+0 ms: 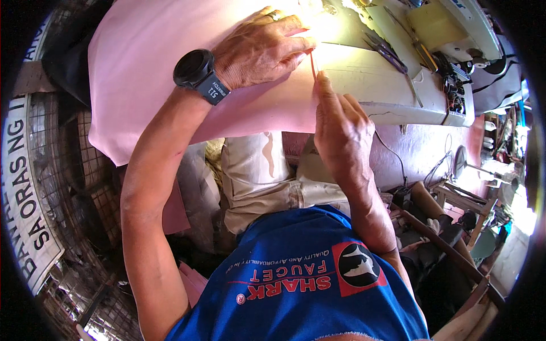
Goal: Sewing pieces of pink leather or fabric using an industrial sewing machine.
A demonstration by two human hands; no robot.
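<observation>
Pink fabric (142, 85) spreads over the pale worktable (392, 108) and hangs past its near edge. My left hand (256, 48), with a dark watch on its wrist, lies on the fabric with its fingers stretched toward a brightly lit spot. Just to the right, my right hand (344, 122) is closed on the fabric's right edge, thumb on top. A narrow folded strip of that edge runs between the two hands. Glare at the top hides the detail beyond my left fingertips.
A white machine body (475, 28), resembling a sewing machine, stands at the far right. Near it lie scissors (388, 55) with purple handles, a yellow-handled tool (422, 52) and a heap of small dark metal parts (453, 85). Wire mesh (62, 187) stands at the left.
</observation>
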